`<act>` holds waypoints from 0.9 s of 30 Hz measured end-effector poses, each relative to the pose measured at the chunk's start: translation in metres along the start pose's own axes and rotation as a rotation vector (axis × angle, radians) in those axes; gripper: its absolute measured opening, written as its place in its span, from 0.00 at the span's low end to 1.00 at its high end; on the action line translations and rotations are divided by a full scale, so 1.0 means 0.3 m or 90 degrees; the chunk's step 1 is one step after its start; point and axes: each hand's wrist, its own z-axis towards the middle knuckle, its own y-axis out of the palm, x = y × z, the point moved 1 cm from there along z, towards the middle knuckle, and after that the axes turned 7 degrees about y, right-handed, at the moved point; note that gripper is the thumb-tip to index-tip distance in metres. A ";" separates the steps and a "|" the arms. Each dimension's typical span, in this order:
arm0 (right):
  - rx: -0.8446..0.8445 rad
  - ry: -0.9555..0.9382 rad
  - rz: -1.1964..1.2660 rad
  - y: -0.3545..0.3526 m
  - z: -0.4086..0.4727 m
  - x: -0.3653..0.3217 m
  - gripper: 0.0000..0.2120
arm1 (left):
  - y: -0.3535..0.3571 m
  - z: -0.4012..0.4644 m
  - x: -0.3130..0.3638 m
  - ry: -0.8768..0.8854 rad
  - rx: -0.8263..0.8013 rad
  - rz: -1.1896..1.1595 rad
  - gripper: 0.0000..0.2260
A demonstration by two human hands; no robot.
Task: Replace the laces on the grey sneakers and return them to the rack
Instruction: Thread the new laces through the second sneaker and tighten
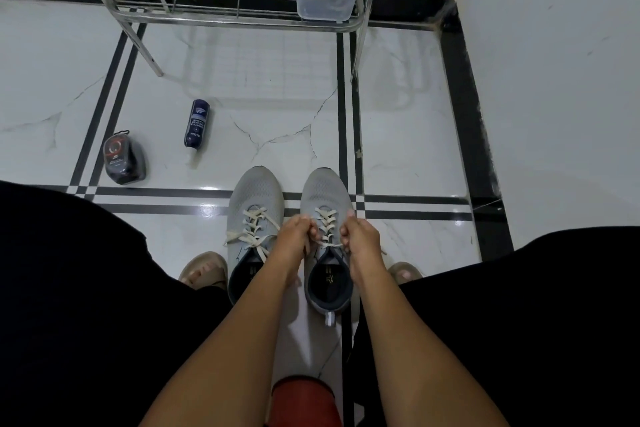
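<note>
Both hands, left hand (298,234) and right hand (358,236), apparently pinch the mesh sneaker's (325,204) flat lace (325,222).

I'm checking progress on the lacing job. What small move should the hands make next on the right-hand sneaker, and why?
Probably pull both lace ends snug and cross them. The left hand and right hand each pinch a lace end at the top eyelets of the right sneaker, laced but untied, still on the floor.

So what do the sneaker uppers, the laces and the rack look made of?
Sneaker uppers: grey knit mesh, matte, fine woven texture.
Laces: flat cream woven fabric, probably cotton or polyester.
Rack: bare metal wire and tube, shiny, likely steel.
</note>
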 end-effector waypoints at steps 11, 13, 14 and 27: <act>-0.016 0.047 0.034 -0.018 -0.018 0.029 0.12 | 0.000 -0.024 -0.020 -0.006 0.024 -0.098 0.13; -0.057 0.025 0.008 -0.012 -0.024 0.023 0.09 | -0.003 -0.023 -0.014 0.014 -0.026 -0.015 0.10; -0.082 0.018 0.014 -0.010 -0.026 0.022 0.08 | -0.006 -0.022 -0.013 0.027 -0.053 0.016 0.09; -0.158 -0.007 0.086 -0.019 -0.058 0.006 0.08 | -0.002 -0.044 0.017 0.077 -0.063 0.102 0.07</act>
